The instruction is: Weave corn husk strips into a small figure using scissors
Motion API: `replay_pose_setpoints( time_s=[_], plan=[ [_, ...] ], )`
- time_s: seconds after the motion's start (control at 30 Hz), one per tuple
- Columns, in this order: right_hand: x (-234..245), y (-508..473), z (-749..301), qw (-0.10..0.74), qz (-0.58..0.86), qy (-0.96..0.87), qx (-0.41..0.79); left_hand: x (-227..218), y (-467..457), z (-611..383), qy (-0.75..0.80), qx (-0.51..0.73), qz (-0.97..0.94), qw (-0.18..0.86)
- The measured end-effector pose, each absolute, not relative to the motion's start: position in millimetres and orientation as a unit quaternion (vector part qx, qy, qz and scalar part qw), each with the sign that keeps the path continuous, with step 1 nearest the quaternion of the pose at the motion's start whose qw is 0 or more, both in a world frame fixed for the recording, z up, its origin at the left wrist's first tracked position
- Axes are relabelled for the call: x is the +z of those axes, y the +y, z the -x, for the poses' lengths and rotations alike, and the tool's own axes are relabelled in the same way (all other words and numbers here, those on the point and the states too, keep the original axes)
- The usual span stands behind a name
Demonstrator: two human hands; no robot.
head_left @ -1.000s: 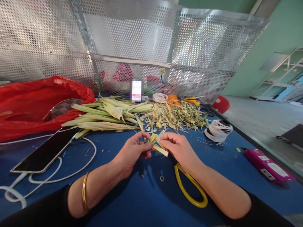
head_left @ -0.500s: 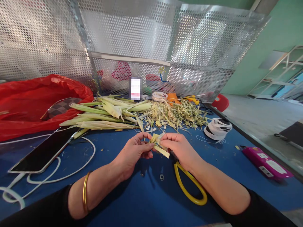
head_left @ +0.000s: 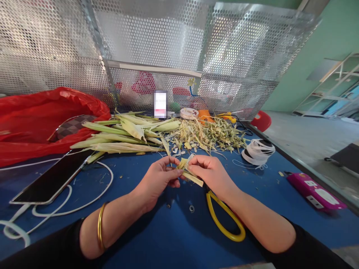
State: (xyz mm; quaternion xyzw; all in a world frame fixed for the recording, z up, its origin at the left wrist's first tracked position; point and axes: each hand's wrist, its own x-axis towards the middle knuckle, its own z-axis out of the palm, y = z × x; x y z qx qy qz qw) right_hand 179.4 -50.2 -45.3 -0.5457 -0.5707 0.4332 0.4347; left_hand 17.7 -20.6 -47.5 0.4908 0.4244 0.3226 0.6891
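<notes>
Pale yellow corn husk strips cross each other between my two hands over the blue table. My left hand pinches the husk from the left between thumb and fingers. From the right, my right hand grips the upper part of the same husk with its fingertips. One strip sticks out below the right fingers, pointing down and right. Scissors with a yellow handle show under the right wrist; their blades are mostly hidden, and whether the hand touches them I cannot tell.
Long corn husks and a heap of dried scraps lie beyond my hands. To the left are a red plastic bag, a tablet and a white cable. A white string spool and a purple packet sit right.
The right fingers have shifted very slightly up and left on the husk, and the loose strip end reaches a little farther right. The left hand stays almost still.
</notes>
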Motion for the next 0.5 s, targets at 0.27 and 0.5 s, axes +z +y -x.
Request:
replay_pose_setpoints(
  time_s=[0.27, 0.5],
  plan=[
    [-44.4, -49.5, -178.0, 0.401, 0.577, -0.645, 0.301, -44.8, -20.5, -17.3, 0.431, 0.324, -0.515, 0.666],
    [-48.5, -50.6, -178.7, 0.404, 0.586, -0.639, 0.291, -49.2, -18.8, -16.9, 0.431, 0.317, -0.52, 0.666]
  ],
)
